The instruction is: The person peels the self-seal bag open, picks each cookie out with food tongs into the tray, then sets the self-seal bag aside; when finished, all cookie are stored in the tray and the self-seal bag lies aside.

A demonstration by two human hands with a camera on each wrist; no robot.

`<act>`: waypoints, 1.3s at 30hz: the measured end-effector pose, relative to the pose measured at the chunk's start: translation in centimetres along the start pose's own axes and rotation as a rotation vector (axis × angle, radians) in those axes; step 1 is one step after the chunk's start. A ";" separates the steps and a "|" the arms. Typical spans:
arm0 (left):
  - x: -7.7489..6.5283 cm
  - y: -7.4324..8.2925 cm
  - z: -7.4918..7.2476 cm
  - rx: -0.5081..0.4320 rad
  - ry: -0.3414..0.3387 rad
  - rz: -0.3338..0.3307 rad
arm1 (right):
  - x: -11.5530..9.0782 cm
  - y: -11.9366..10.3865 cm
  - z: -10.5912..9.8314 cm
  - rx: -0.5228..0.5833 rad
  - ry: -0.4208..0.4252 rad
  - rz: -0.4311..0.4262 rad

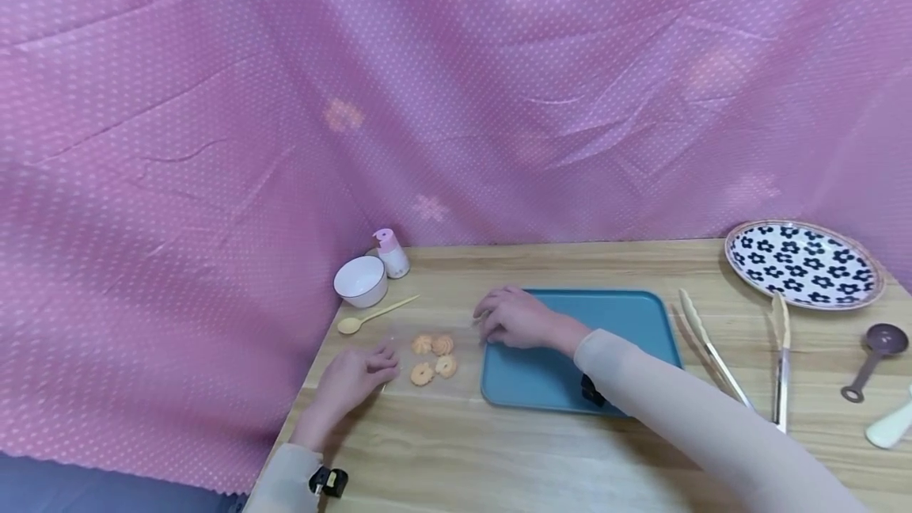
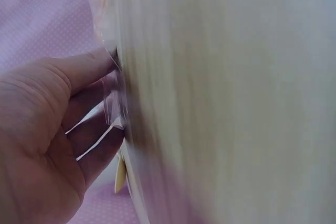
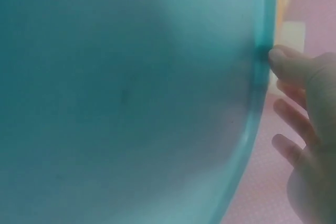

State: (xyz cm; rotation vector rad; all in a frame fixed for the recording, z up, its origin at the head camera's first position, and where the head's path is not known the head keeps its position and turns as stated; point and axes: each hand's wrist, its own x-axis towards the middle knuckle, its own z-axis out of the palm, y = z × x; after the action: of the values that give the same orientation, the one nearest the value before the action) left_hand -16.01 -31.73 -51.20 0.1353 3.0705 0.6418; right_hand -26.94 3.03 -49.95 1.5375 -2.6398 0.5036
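Several ring-shaped and swirled butter cookies (image 1: 446, 366) lie inside a clear plastic bag (image 1: 466, 362) on the table, between the two hands. My left hand (image 1: 363, 374) touches the bag's left end. Its thumb and fingers are spread apart at the crinkled plastic edge in the left wrist view. To the right of the bag, my right hand (image 1: 516, 317) reaches over the blue tray (image 1: 606, 307). In the right wrist view, the right thumb meets the tray's rim (image 3: 265, 24), while the other fingers are relaxed and apart, beyond the rim.
Back left stand a white bowl (image 1: 360, 282) and a pink-topped bottle (image 1: 392, 253), with a yellow spoon (image 1: 351, 325) in front. Tongs (image 1: 782, 355), a flower-patterned plate (image 1: 805, 264), a brown measuring spoon (image 1: 872, 355) and a pale green handle (image 1: 891, 424) lie right. A pink curtain (image 1: 534, 101) hangs behind.
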 end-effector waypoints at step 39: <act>-1.8 -0.9 -0.6 0.048 0.053 0.020 | -33.4 -2.5 -8.8 -0.005 0.259 1.314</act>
State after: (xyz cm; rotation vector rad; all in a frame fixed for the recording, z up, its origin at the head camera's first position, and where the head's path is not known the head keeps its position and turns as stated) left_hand -14.25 -32.95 -51.04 0.1521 3.1409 0.5829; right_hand -8.93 32.55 -47.66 -0.4625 -2.9995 0.6167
